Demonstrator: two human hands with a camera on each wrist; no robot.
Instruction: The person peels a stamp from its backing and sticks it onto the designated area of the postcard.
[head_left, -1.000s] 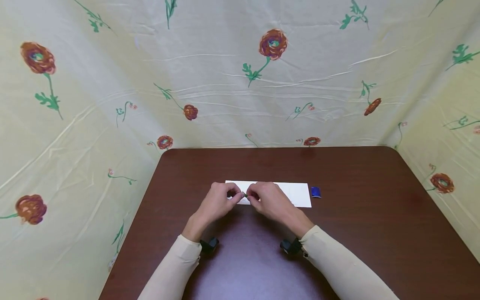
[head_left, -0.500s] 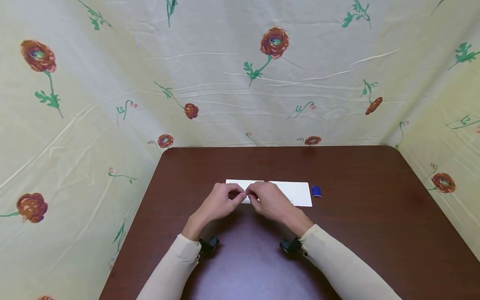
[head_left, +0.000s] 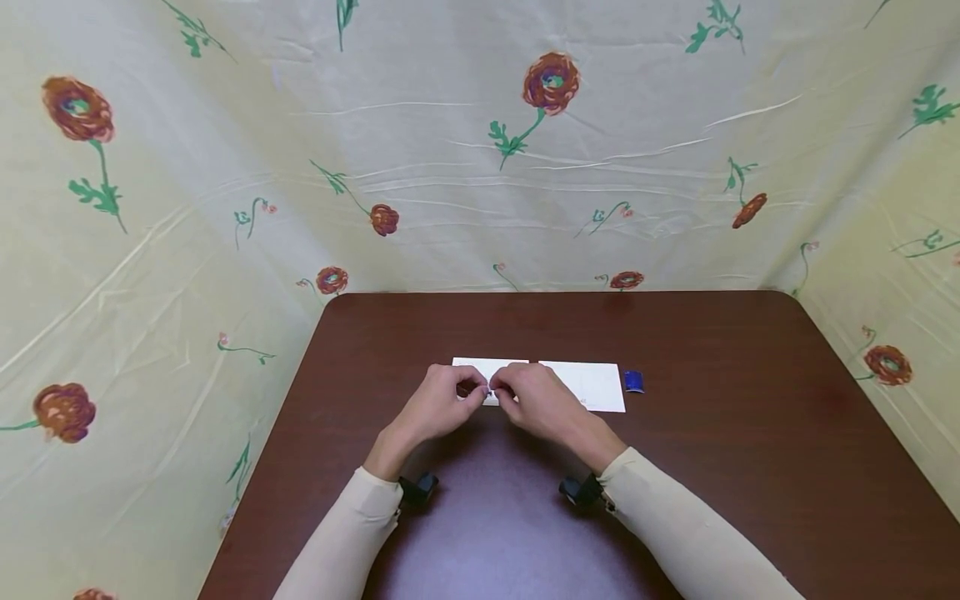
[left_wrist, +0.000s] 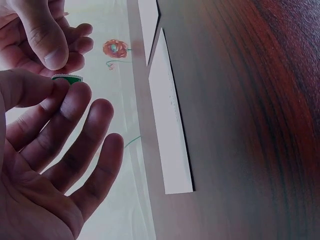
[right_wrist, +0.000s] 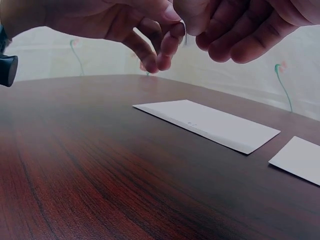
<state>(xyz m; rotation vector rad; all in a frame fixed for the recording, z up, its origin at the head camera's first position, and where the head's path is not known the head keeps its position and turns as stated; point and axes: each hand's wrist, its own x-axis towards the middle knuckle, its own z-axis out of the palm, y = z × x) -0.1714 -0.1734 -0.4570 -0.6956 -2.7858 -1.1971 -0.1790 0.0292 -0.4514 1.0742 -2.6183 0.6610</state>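
Over the white paper rectangles, my two hands meet fingertip to fingertip. My left hand (head_left: 442,400) pinches a small green piece (left_wrist: 68,78) with a white toothed edge between thumb and index finger; its other fingers are spread. From the other side, the thumb and index finger of my right hand (head_left: 540,402) pinch at the same piece, most of which the fingers hide. Both hands are raised off the table in the wrist views. Below them lie the left white paper rectangle (head_left: 476,363), partly covered by the hands, and the right white paper rectangle (head_left: 591,387).
A small blue square piece (head_left: 633,382) lies just right of the right paper. The brown wooden table (head_left: 480,517) has rounded far corners. A flower-patterned sheet (head_left: 435,150) hangs behind it and along both sides.
The small dark piece between the fingertips has turned and shows less than a second ago. Both hands stay in nearly the same spot, with small finger movements.
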